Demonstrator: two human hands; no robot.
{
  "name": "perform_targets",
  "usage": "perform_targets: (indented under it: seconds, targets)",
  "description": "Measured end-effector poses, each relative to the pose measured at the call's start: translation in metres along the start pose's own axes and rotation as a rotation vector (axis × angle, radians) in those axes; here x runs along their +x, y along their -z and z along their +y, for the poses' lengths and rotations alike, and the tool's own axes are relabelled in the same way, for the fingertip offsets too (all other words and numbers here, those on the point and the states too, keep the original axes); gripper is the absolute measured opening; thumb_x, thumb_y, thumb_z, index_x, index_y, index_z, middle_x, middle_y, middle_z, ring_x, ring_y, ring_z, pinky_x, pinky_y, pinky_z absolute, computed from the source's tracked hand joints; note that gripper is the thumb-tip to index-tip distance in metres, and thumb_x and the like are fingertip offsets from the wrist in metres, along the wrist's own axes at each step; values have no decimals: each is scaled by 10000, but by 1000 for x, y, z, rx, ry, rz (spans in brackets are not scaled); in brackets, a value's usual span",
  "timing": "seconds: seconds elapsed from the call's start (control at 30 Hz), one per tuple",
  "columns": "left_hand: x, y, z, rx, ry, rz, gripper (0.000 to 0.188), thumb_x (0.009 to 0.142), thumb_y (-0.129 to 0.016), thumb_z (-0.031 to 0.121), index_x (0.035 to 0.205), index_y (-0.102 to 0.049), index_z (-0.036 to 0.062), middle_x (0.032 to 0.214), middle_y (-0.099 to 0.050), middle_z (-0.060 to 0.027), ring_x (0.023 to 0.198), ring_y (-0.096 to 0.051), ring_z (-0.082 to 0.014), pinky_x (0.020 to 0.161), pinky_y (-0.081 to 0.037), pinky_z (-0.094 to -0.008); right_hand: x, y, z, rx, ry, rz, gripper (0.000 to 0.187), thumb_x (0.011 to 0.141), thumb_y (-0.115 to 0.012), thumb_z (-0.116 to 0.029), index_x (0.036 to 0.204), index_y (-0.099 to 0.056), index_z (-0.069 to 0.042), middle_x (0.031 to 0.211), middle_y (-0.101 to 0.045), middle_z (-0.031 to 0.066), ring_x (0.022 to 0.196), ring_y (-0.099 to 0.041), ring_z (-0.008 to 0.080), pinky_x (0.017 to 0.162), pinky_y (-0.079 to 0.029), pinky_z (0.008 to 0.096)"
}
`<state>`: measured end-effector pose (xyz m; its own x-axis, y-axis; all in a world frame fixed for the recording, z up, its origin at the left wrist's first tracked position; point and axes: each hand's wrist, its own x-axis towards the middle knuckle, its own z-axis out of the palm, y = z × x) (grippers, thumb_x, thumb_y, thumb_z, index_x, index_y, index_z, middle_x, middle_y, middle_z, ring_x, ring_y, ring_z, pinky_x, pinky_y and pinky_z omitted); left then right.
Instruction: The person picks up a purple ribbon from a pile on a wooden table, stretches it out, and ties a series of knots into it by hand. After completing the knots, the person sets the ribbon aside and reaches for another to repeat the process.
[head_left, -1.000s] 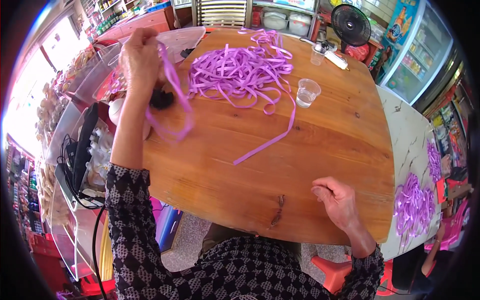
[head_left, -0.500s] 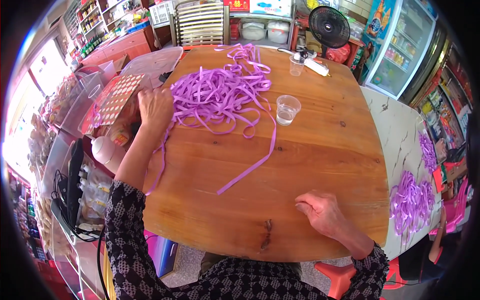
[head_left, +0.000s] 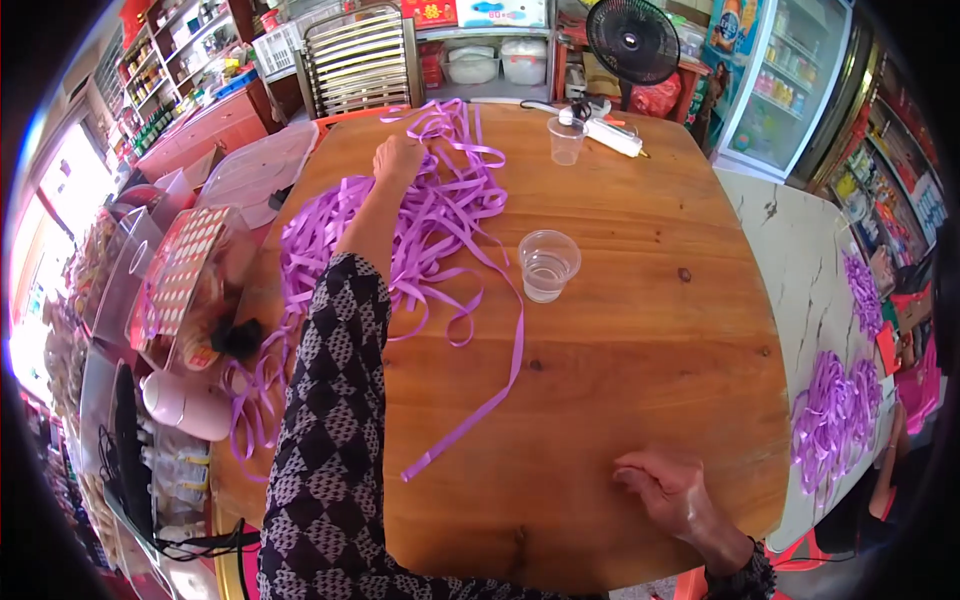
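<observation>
On the wooden table [head_left: 640, 330], head view: my left hand [head_left: 397, 160] reaches far, fingers curled into the tangled purple ribbon [head_left: 420, 215], mostly unsorted. My right hand [head_left: 672, 490] rests near the edge, fingers loosely together, empty. A clear plastic cup [head_left: 548, 265] stands beside the pile.

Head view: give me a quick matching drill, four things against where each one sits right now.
1 left hand
2 right hand
3 nearer plastic cup
4 black fan

a beyond the table's far edge
b on the purple ribbon pile
c flat on the wooden table, near edge
d upright, mid-table beside the ribbons

Pairs: 1-b, 2-c, 3-d, 4-a
</observation>
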<state>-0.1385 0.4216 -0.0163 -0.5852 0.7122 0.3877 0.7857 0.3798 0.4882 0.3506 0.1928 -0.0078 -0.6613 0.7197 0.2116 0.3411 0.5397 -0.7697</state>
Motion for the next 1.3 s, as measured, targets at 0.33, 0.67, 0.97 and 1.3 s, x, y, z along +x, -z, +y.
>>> perform_targets:
  seconds: [0.33, 0.67, 0.97, 1.3]
  targets:
    - [8, 12, -34, 51, -106, -67, 205, 677, -665, 225, 744, -659, 31, 751, -640, -154, 689, -618, -299, 655, -503, -362, 11, 1, 15, 136, -92, 2, 145, 716, -617, 67, 837, -599, -12, 656, -602, 78, 587, -593, 197, 530, -471, 276]
    - [-111, 155, 51, -893, -308, -374, 62, 778, -600, 35, 765, -641, -10, 693, -605, -69, 686, -561, -127, 670, -436, -245, -2, -2, 10, 219, -185, 12, 70, 800, -551, 17, 842, -607, 21, 679, -602, 59, 617, -573, 97, 533, -456, 215]
    - [-233, 212, 103, -1049, -198, -231, 125, 802, -594, 77, 812, -641, -38, 745, -632, -91, 728, -587, -144, 710, -450, -260, 23, 2, -29, 269, -99, 97, 121, 798, -565, 11, 916, -587, 15, 824, -615, 53, 749, -576, 89, 650, -473, 215]
    - [-273, 294, 214, -605, -288, -263, 337, 843, -503, 425, 945, -656, 143, 942, -647, -65, 938, -586, -205, 955, -374, -444, 165, -14, -126, 833, 437, 13, 145, 760, -618, -46, 893, -615, 11, 779, -632, 76, 716, -596, 138, 711, -467, 244]
